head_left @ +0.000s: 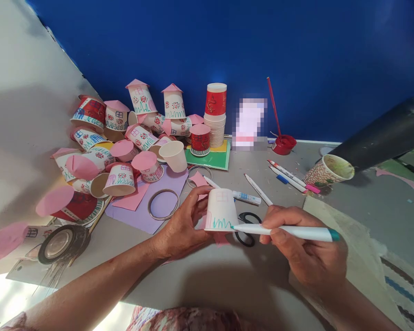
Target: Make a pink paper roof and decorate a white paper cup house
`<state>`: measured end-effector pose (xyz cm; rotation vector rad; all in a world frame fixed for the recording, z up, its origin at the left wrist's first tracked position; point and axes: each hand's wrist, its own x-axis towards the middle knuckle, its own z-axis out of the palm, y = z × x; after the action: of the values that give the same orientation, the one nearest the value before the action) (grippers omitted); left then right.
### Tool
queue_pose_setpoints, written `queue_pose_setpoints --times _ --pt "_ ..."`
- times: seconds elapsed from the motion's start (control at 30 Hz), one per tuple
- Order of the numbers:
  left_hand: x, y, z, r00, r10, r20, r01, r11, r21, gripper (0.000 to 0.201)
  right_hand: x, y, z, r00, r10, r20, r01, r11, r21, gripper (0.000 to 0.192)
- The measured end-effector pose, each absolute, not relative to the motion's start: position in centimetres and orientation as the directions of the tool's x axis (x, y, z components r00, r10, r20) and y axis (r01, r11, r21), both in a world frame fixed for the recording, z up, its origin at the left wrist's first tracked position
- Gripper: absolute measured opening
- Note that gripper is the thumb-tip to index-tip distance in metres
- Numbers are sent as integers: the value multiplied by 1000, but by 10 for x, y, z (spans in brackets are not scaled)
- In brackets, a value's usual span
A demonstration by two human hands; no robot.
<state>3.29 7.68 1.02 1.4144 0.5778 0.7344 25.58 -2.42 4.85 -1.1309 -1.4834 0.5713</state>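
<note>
at mid-frame, the left hand [177,225] grips an upturned paper cup [222,207], black-handled scissors [251,214] partly hidden behind it. lower right, the right hand [308,253] holds a green-ended marker [296,232] against the cup.

A far object [249,122] is blurred into squares; the scissors [252,214] are partly hidden behind the cup [222,207]; the black tube [382,131] is cut off right.

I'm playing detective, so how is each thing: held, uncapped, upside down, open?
white cup: upside down, partly decorated
green marker: uncapped
left hand: holding white cup
right hand: holding green marker
cup stack: nested, upside down
patterned cup: mouth up
scissors: blades hidden, opening unclear
</note>
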Motion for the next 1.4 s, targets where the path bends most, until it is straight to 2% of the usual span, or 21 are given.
queue_pose_setpoints --times 0.23,0.33,0.5,0.6,0.73,0.93,1.0,1.13,1.2,1.3,1.4 --pt "30 79 8 676 733 73 -90 -16 996 77 258 -23 49 86 894 440 299 398 -867 14" --pt "29 79 8 684 729 36 -67 13 998 79 260 -24 48 120 897 425 332 367 -869 14" --pt "28 79 8 688 725 23 -79 43 996 80 260 -27 44 125 925 358 248 320 -914 16" --pt "28 79 6 679 734 7 -91 74 993 82 260 -27 44 185 928 324 264 270 -926 18" --pt "30 79 5 658 753 -10 -112 111 988 86 260 -25 47 163 939 302 245 258 -935 23" --pt "36 72 12 666 741 -85 -201 289 936 90 255 -21 47 318 874 367 245 298 -922 13" --pt "38 69 15 674 733 -92 -221 319 921 93 254 -19 43 326 874 359 283 272 -920 22" --pt "39 66 18 678 733 -48 -219 264 939 91 254 -10 33 172 937 305 355 230 -906 80" --pt "39 66 17 676 737 -17 -216 219 951 88 254 -6 31 86 954 287 427 225 -876 96" --pt "35 69 15 695 718 12 -195 173 965 89 255 -4 32 36 954 299 528 236 -816 94" --pt "29 75 15 708 702 75 -151 47 987 102 256 -3 34 11 947 322 626 244 -740 88"
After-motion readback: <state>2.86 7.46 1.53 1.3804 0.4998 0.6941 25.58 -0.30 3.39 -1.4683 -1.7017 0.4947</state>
